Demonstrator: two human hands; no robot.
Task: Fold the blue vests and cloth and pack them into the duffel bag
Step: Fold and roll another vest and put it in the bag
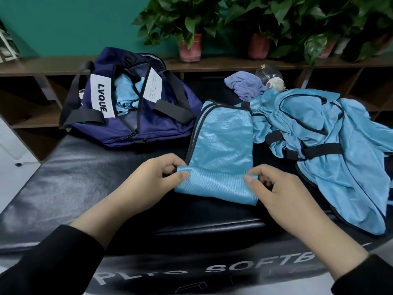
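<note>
The blue vest (221,145) I'm folding lies flat on the black table (63,188), already doubled lengthwise into a narrow strip. My left hand (146,184) pinches its near left corner and my right hand (278,192) pinches the near right corner. To fold it well I should lift both corners evenly and keep the edges aligned. The duffel bag (131,103) gapes open on the left; unfolded vests (319,135) and the cloth (246,85) wait on the right.
</note>
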